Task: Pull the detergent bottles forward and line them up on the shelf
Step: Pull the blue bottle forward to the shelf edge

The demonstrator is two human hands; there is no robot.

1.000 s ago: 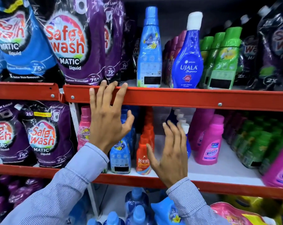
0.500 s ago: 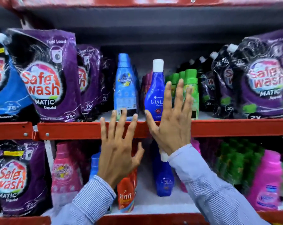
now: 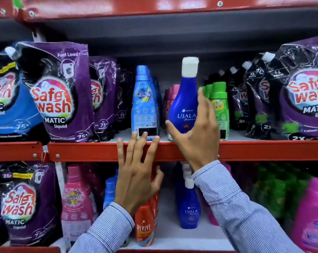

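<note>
The right hand [image 3: 194, 130] is cupped around the lower body of a dark blue bottle [image 3: 186, 105] with a white cap, thumb on its left side and fingers [image 3: 203, 99] wrapped round its right; the bottle leans slightly and sits at the front edge of the red shelf [image 3: 85, 151], though its base is hidden behind the hand, so whether it is lifted cannot be told. Just to the right of that hand, touching the back of the fingers, stands a row of green bottles [image 3: 219, 106]; behind the thumb a row of pink bottles [image 3: 170, 95] runs back into the shelf. The left hand [image 3: 138, 172] is spread flat and grips nothing, its fingertips [image 3: 144, 135] reaching over the shelf lip to the foot of a light blue bottle [image 3: 144, 101], which stands upright just above them at the shelf front. Left of that hand are purple pouches [image 3: 58, 92]. Below the left palm a red bottle [image 3: 144, 225] stands on the lower shelf.
</note>
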